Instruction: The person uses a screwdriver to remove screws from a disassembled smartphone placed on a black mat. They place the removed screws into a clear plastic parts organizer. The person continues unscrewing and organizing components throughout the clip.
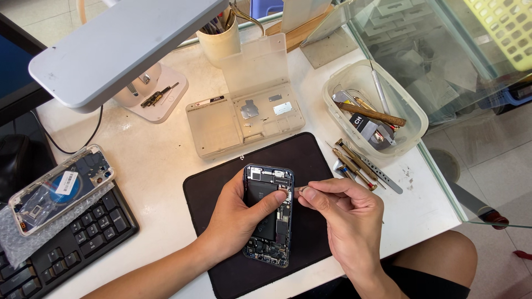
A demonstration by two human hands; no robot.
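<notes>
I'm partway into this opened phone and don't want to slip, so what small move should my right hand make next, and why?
Probably ease the thin tool in your right hand a touch left, down onto the part near the upper right of the opened phone. Its tip sits just at that edge, and your left hand already braces the phone on the black mat, thumb across the battery.

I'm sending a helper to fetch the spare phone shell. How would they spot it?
Start at the black keyboard at the white table's left edge. The shell lies tilted across its top on bubble wrap. Unlike the opened phone on the black mat, no hand touches it, and it has a silver frame.
</notes>
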